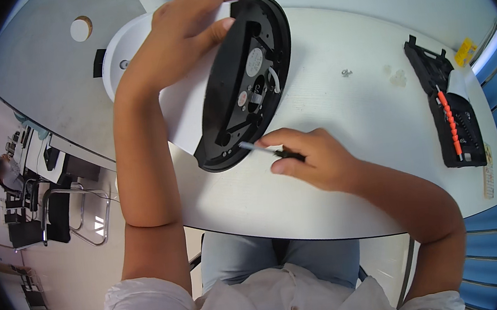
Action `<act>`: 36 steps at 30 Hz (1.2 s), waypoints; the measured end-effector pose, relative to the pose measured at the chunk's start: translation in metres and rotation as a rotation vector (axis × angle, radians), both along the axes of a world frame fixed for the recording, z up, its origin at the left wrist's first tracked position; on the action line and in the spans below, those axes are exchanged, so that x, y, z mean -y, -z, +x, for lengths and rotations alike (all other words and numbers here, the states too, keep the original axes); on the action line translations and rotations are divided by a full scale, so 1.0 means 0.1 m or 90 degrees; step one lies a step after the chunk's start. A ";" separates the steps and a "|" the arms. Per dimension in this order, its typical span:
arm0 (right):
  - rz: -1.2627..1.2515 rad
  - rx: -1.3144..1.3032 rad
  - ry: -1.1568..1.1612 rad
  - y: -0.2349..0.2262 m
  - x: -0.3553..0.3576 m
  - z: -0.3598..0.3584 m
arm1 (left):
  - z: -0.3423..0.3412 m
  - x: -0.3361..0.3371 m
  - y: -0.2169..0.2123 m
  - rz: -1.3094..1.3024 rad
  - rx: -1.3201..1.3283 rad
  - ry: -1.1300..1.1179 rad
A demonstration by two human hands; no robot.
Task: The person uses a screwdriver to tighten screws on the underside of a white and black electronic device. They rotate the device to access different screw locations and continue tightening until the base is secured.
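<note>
The left hand (187, 33) is pinching the tilted, black-bottomed appliance (225, 82) at the left of the worktop (348, 120), the right hand (320, 158) is pinching a screwdriver (269, 150) between its fingers, and any loosening hold is risking a skidding tip!

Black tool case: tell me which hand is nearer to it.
Right. The right hand, holding a screwdriver, is left of the tool case; the left hand is farther left, at the upper end of the black base.
</note>
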State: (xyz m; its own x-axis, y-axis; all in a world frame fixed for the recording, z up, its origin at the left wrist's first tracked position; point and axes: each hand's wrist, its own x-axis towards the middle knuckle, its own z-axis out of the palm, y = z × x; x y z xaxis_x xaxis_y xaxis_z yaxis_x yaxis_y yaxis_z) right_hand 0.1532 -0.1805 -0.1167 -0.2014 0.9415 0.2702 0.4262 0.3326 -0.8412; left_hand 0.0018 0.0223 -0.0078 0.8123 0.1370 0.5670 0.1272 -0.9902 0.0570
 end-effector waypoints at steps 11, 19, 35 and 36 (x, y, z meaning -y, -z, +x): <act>-0.059 0.046 0.021 -0.15 0.05 -0.31 | 0.01 0.05 -0.01 -0.194 0.015 0.044; -0.026 0.015 0.048 -0.12 0.11 -0.34 | 0.02 0.02 0.01 -0.227 0.013 0.051; -0.004 0.049 0.076 -0.10 0.12 -0.37 | 0.04 0.16 -0.04 -0.292 -0.001 0.046; 0.002 0.061 0.086 -0.11 0.12 -0.37 | 0.05 0.24 -0.08 -0.307 -0.009 0.032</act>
